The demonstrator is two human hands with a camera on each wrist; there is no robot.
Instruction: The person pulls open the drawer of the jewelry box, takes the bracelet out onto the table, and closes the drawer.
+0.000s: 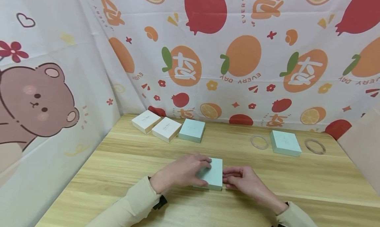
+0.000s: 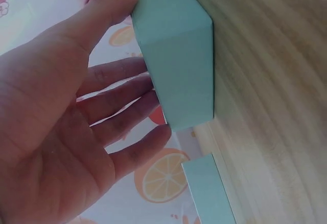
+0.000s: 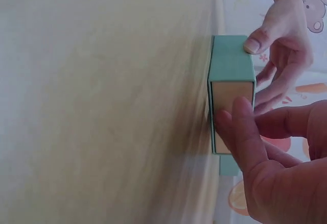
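A mint-green box (image 1: pixel 216 174) lies flat on the table between both hands. In the right wrist view its tan inner end (image 3: pixel 232 94) shows, framed by the green sleeve. My left hand (image 1: pixel 187 170) rests over the box from the left. Its thumb touches the near top edge, and the fingers (image 2: pixel 120 99) reach across the top, fairly straight. My right hand (image 1: pixel 244 180) is at the box's right end. The fingertips (image 3: pixel 241 106) come right up to the tan end, partly covering it.
At the back left stand two white boxes (image 1: pixel 146 121) (image 1: pixel 167 129) and another mint-green box (image 1: pixel 192 130). Farther right, a mint-green box (image 1: pixel 286 143) sits between two bangle-like rings (image 1: pixel 251 141) (image 1: pixel 316 152). A fruit-print cloth (image 1: pixel 213 98) hangs behind the wooden table (image 1: pixel 118 174).
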